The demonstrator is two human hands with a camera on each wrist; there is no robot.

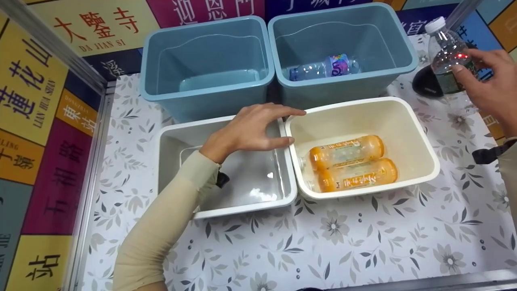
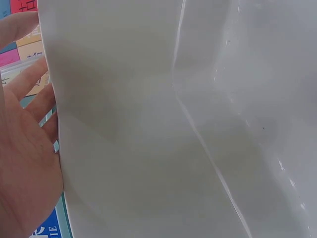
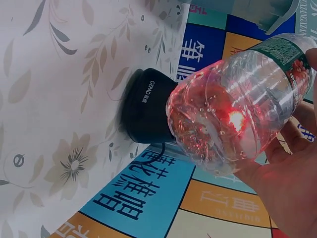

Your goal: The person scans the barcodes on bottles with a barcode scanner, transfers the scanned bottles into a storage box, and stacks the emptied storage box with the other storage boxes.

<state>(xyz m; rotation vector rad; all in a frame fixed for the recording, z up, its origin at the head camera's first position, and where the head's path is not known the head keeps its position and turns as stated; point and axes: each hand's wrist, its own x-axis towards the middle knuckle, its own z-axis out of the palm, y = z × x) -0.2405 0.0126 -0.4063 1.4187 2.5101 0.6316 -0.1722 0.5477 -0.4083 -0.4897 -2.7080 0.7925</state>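
My right hand (image 1: 490,83) holds a clear plastic water bottle (image 1: 441,54) with a white cap and green label, slightly tilted. Behind and below it stands a black scanner (image 1: 425,83). In the right wrist view, red light shines on the bottle (image 3: 218,119) beside the scanner (image 3: 148,106). My left hand (image 1: 250,128) reaches over the touching rims of the white bin (image 1: 238,208) and the cream bin (image 1: 418,141). Its index finger and thumb extend to the cream rim. In the left wrist view, the left hand (image 2: 27,163) is partly hidden behind the bin wall (image 2: 114,129).
Two orange-labelled bottles (image 1: 347,153) lie in the cream bin. Behind stand two blue bins, the left one (image 1: 210,91) and the right one (image 1: 335,83); a clear bottle with a purple label (image 1: 337,66) lies in the right one. Printed panels (image 1: 60,161) border the floral tabletop (image 1: 331,246).
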